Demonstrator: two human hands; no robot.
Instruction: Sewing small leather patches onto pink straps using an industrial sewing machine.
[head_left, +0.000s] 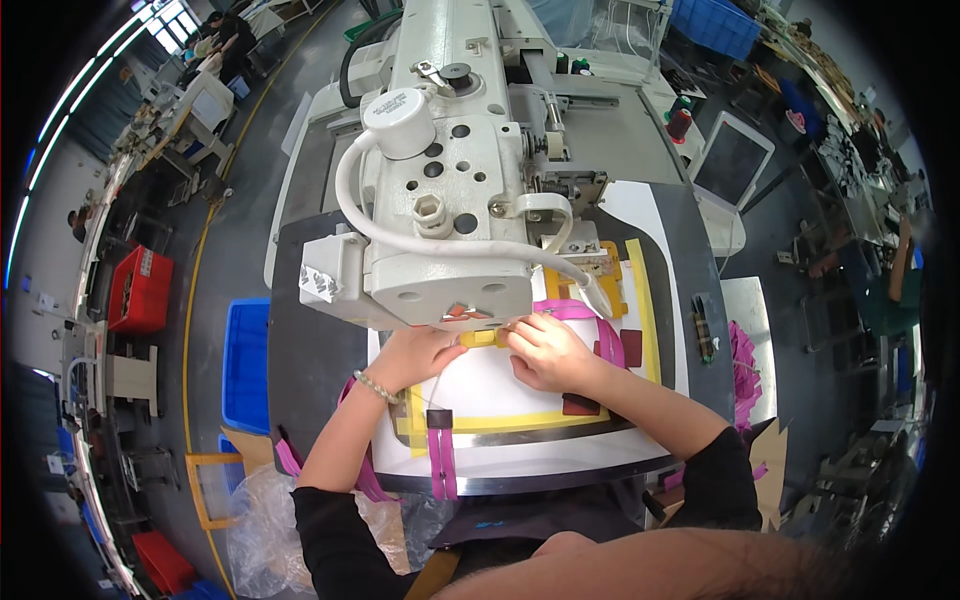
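Under the head of a white industrial sewing machine (450, 200), my two hands meet at a small yellow piece (483, 339). My left hand (420, 357), with a beaded bracelet at the wrist, pinches its left end. My right hand (548, 352) has curled fingers at its right end, the tips partly hidden by the machine head. Beneath them lies a white sheet (480, 390) edged with yellow tape. A magenta zipper strip (610, 345) curves past my right hand beside dark red patches (632, 348). Another magenta strip (441, 465) with a dark end hangs over the front edge.
A blue bin (246, 365) stands left of the machine table, with clear plastic wrap (270, 535) below it. Magenta strips (742, 370) are heaped at the right. A small dark tool (703, 330) lies on the table's right side. A screen (733, 158) stands behind it.
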